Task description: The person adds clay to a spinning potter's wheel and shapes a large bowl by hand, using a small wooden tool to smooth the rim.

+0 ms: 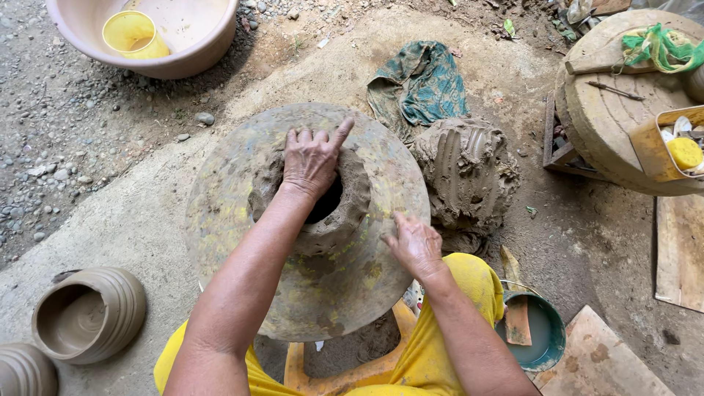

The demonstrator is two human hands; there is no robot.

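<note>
A round, clay-smeared potter's wheel fills the middle of the view. On it sits a thick ring of wet clay with a dark hollow in its centre. My left hand rests on the far side of the ring, thumb down in the hollow and fingers spread over the rim. My right hand lies flat on the wheel's right edge, touching the disc and just clear of the clay ring. It holds nothing.
A ridged lump of raw clay sits right of the wheel, a green cloth behind it. Formed clay pots stand at lower left. A pink basin holds a yellow cup. A green water bowl is at lower right.
</note>
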